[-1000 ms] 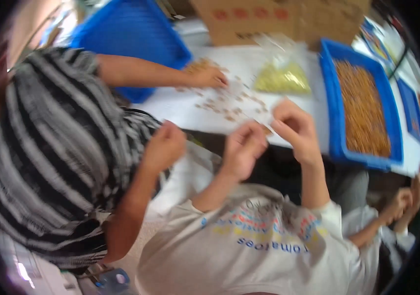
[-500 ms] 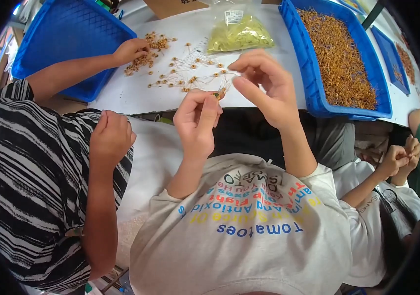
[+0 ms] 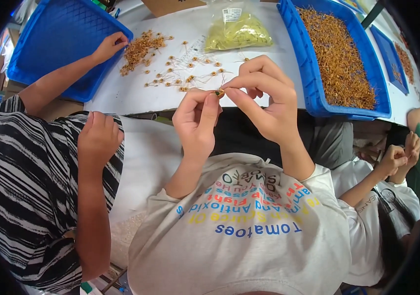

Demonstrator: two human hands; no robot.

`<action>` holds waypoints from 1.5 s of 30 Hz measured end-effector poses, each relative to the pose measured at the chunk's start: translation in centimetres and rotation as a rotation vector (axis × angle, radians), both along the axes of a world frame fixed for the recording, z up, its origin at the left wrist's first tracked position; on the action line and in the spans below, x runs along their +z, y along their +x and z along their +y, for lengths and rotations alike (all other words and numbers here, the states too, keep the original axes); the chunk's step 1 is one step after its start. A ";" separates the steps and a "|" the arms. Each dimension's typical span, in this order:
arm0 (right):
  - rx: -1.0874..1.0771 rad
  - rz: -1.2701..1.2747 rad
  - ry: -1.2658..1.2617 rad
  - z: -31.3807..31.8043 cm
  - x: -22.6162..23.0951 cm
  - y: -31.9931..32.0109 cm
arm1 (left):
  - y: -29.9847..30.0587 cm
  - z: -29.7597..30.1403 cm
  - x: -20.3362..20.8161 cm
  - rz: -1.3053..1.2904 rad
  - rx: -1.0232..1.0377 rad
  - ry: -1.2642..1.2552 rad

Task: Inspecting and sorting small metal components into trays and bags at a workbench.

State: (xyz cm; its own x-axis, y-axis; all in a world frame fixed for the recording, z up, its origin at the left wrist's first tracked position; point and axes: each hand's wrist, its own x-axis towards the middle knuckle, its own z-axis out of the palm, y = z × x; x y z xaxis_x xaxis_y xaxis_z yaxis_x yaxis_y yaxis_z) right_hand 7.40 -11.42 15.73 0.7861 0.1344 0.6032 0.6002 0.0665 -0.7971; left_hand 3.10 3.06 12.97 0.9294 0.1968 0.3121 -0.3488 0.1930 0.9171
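Note:
My left hand (image 3: pixel 195 118) is closed, with thumb and forefinger pinching a small gold ring-like coil (image 3: pixel 218 93) that shows a dark green middle. My right hand (image 3: pixel 266 98) meets it from the right, its thumb and forefinger closed together at the coil's edge. What exactly the right fingertips pinch is too small to make out. Thin wire ends show just above the fingers. Beyond both hands, several similar small coils (image 3: pixel 190 78) with thin wire leads lie scattered on the white table (image 3: pixel 116 101).
A heap of coils (image 3: pixel 141 51) lies at the far left, near a co-worker's hand (image 3: pixel 111 46) and a blue tray (image 3: pixel 62 44). A clear bag of yellow-green pieces (image 3: pixel 239 34) stands at the back. Another blue tray (image 3: pixel 313 93) holds many coppery pieces. A second co-worker's hands (image 3: pixel 401 157) are at right.
My right hand has come down and left, its fingertips closing at the coil in my left hand. The left co-worker's far hand has drawn back from the heap toward the blue tray.

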 end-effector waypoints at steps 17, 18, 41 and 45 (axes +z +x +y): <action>-0.307 -0.186 -0.077 1.3 -0.6 -1.8 | -0.3 -0.9 -0.3 0.034 0.079 0.031; -0.344 -0.217 -0.104 1.3 -0.6 -1.8 | -0.3 -1.0 -0.1 0.051 0.079 0.044; 0.022 -0.038 -0.239 -2.5 0.2 0.7 | 1.0 0.5 -0.2 0.186 -0.251 0.308; 0.116 0.041 -0.200 -2.9 0.4 0.9 | 1.0 0.3 -0.2 0.197 -0.294 0.253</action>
